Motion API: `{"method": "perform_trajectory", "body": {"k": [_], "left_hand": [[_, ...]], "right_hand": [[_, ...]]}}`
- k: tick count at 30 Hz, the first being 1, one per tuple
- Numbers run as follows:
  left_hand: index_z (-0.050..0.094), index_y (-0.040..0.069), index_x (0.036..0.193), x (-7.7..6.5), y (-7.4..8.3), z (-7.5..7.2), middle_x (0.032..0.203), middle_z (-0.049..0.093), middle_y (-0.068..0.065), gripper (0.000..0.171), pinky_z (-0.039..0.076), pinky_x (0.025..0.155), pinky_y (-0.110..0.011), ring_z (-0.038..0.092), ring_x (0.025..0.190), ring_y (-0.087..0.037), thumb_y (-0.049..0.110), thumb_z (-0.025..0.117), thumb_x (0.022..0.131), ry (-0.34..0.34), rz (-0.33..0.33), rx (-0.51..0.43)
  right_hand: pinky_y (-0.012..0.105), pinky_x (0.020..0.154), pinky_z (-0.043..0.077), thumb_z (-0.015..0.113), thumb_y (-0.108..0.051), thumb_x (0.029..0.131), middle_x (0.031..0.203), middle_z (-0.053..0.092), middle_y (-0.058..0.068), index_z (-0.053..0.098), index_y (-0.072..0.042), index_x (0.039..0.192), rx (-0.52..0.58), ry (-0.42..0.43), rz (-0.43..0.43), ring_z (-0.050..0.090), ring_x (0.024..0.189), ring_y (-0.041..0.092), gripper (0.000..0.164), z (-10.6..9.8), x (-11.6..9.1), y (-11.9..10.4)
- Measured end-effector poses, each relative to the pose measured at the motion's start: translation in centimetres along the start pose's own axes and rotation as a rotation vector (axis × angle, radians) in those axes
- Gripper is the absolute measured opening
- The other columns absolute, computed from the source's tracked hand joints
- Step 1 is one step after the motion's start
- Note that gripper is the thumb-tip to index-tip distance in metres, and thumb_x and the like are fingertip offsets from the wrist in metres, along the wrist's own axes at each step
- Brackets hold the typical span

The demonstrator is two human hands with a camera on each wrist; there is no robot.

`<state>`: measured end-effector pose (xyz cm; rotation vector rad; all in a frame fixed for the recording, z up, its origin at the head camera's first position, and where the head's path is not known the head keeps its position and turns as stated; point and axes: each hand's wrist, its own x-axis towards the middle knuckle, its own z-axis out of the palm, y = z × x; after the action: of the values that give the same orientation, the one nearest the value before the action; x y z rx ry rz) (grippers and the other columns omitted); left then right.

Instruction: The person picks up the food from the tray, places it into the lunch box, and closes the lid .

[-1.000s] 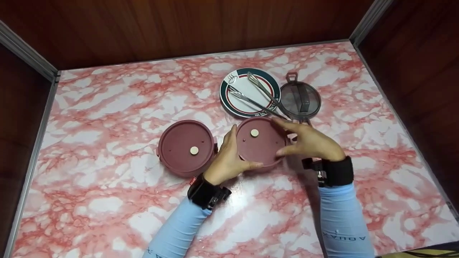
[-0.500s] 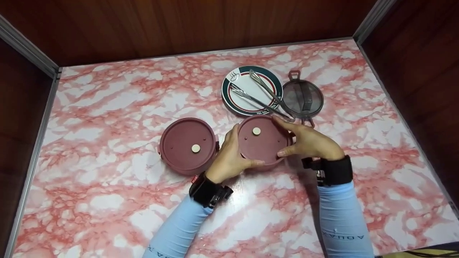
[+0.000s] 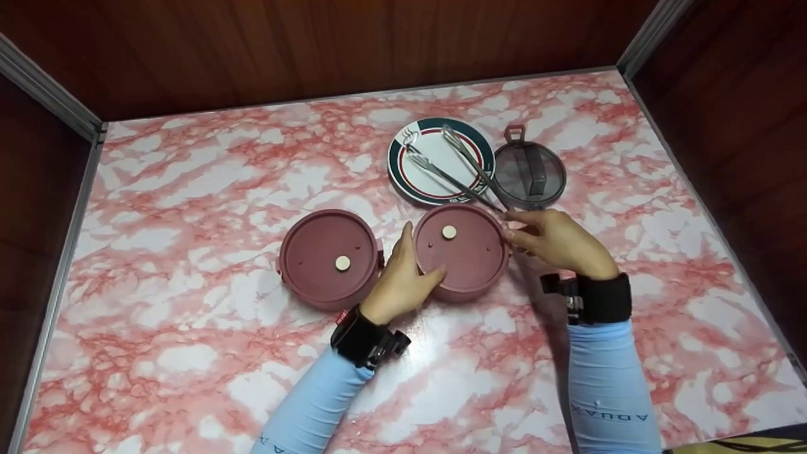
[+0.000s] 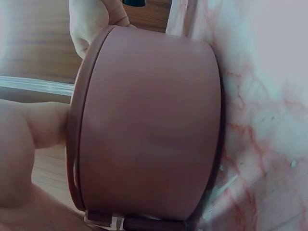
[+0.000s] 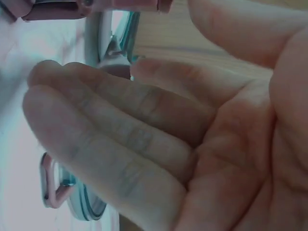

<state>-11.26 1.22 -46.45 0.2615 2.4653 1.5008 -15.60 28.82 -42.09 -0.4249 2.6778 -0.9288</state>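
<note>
A maroon round lidded container with a cream knob on its lid stands upright between the hands in the head view. My left hand steadies it from the left, fingers straight along its side and thumb laid over the lid edge. In the left wrist view, that thumb touches the rim. My right hand is at the container's right side, its thumb near the rim by the side clip. The right wrist view shows the right hand's fingers extended and holding nothing. A second maroon container stands to the left.
Behind the right container, a green-rimmed white plate carries metal tongs, whose joined end reaches past its edge. Beside it lies a see-through grey round container with reddish clips. Dark wooden panels enclose the marbled table.
My right hand has drawn back to the right, its thumb moving off the lid toward the clip side. The left thumb has shifted from the container's front edge up onto the lid.
</note>
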Motion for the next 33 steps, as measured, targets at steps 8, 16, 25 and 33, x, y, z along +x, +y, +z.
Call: {"method": "perform_trajectory", "body": {"k": [8, 16, 25, 33], "left_hand": [[0.01, -0.005, 0.156, 0.1, 0.1, -0.2, 0.159, 0.018, -0.025, 0.082, 0.016, 0.119, -0.038, 0.02, 0.146, -0.032, 0.02, 0.062, 0.096, -0.006, 0.002, 0.012], [0.01, -0.002, 0.157, 0.0, 0.3, -0.4, 0.159, 0.019, -0.025, 0.071, 0.014, 0.12, -0.039, 0.02, 0.146, -0.032, 0.012, 0.051, 0.1, -0.01, -0.02, -0.043], [0.011, -0.002, 0.157, 0.1, 0.4, -0.4, 0.158, 0.02, -0.026, 0.07, 0.014, 0.12, -0.04, 0.02, 0.146, -0.033, 0.003, 0.046, 0.097, 0.01, -0.032, -0.124], [0.018, 0.004, 0.158, -0.2, 1.0, -0.4, 0.152, 0.03, -0.026, 0.07, 0.021, 0.117, -0.048, 0.03, 0.14, -0.038, 0.005, 0.049, 0.096, 0.062, -0.034, -0.13]], "right_hand": [[0.03, 0.064, 0.053, 0.06, -0.035, 0.1, 0.09, 0.074, 0.007, 0.074, -0.008, 0.117, 0.0, -0.037, 0.025, 0.069, 0.073, 0.023, 0.034, 0.1, -0.1, -0.8], [0.031, 0.057, 0.048, 0.054, -0.032, 0.103, 0.068, 0.065, 0.003, 0.076, -0.013, 0.087, -0.01, -0.094, 0.041, 0.061, 0.06, 0.018, 0.033, 0.9, 0.5, -0.7], [0.031, 0.058, 0.041, 0.055, -0.021, 0.102, 0.06, 0.051, -0.002, 0.063, -0.01, 0.07, -0.101, -0.031, -0.019, 0.049, 0.055, 0.013, 0.035, 1.5, 0.9, -1.7], [0.032, 0.061, 0.047, 0.052, -0.02, 0.103, 0.066, 0.054, 0.0, 0.059, -0.009, 0.07, -0.002, -0.032, 0.032, 0.056, 0.061, 0.015, 0.036, 1.3, 0.7, -1.7]]}}
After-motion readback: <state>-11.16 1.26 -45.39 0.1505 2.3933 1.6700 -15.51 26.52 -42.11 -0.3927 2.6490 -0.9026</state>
